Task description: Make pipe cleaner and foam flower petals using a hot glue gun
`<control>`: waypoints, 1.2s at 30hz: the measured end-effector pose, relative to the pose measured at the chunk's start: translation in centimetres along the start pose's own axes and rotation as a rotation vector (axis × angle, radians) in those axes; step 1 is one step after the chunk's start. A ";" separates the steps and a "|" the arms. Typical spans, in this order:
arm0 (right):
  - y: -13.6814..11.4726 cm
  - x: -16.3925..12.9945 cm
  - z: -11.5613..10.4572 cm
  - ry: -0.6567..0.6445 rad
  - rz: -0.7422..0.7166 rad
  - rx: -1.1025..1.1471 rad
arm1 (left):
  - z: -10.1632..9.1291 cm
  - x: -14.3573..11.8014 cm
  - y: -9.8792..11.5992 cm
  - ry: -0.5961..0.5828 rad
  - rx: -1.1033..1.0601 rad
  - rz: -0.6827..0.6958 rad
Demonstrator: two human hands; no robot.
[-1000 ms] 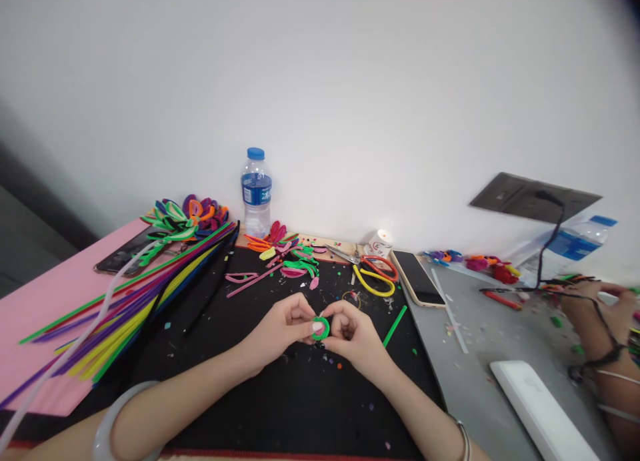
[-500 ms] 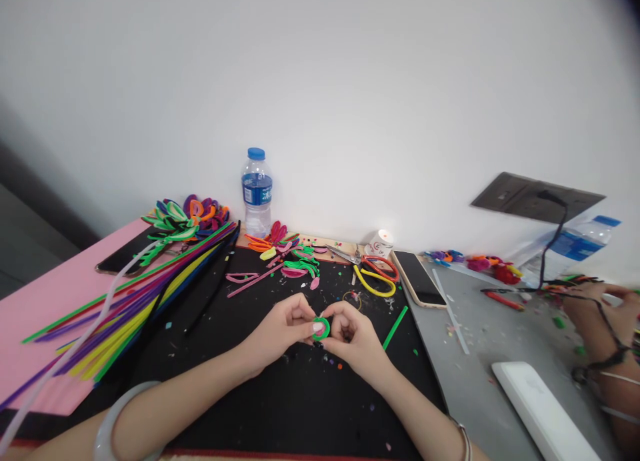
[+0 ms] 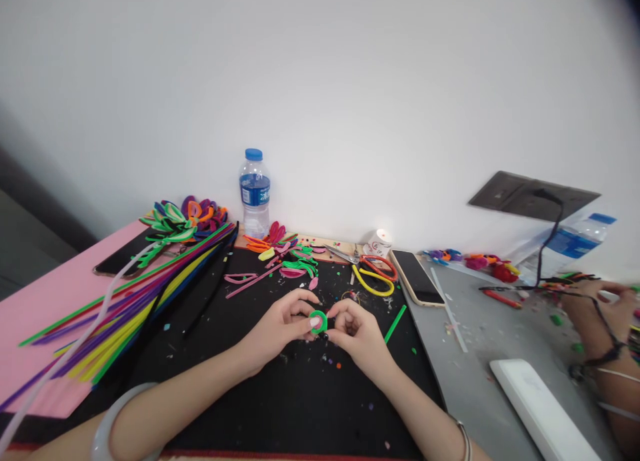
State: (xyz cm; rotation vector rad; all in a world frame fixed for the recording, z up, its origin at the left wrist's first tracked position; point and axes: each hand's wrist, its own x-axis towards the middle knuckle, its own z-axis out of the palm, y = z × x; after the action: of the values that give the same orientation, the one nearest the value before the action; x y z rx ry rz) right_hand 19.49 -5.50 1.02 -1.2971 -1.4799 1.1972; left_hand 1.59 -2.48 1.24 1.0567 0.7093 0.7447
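Observation:
Between my hands is a small green pipe-cleaner coil with pink inside its ring. My left hand pinches it, the thumb lying over its face and the other fingers curled behind. On the coil's right, my right hand has its thumb and forefinger apart, tips close to the rim; whether they touch it is unclear. A small black bit shows below the coil by the right thumb. Both hands are over the black mat. Just right of my right hand lies a short green pipe cleaner.
Behind my hands lie scissors, pink and green shaped pieces, a water bottle and a phone. Long pipe cleaners cover the left side. Another person's hand works at right, beyond a white box.
My right thumb and forefinger have drawn slightly away from each other at the coil's edge. The coil has turned a little in my left hand. The whole view has shifted slightly.

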 end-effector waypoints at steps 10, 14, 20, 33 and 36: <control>-0.3 0.0 -0.2 0.009 0.007 0.004 | -0.1 0.0 -0.1 -0.019 0.112 0.031; -0.4 -0.1 -0.2 0.009 0.003 0.007 | 0.0 0.0 0.1 -0.020 0.109 0.060; -0.6 -0.2 0.0 0.040 -0.034 -0.081 | -0.1 0.1 0.0 0.013 0.096 0.071; -0.2 -0.7 -0.5 -0.053 -0.346 -0.525 | -0.3 0.2 0.0 0.046 0.155 0.095; -0.1 -0.7 -0.5 -0.057 -0.363 -0.568 | -0.3 0.2 -0.2 0.039 0.166 0.086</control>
State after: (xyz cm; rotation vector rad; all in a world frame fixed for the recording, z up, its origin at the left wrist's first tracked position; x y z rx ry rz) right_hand 20.05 -6.09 1.21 -1.2703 -2.0849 0.5980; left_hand 1.49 -2.17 0.95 1.2331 0.7729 0.7925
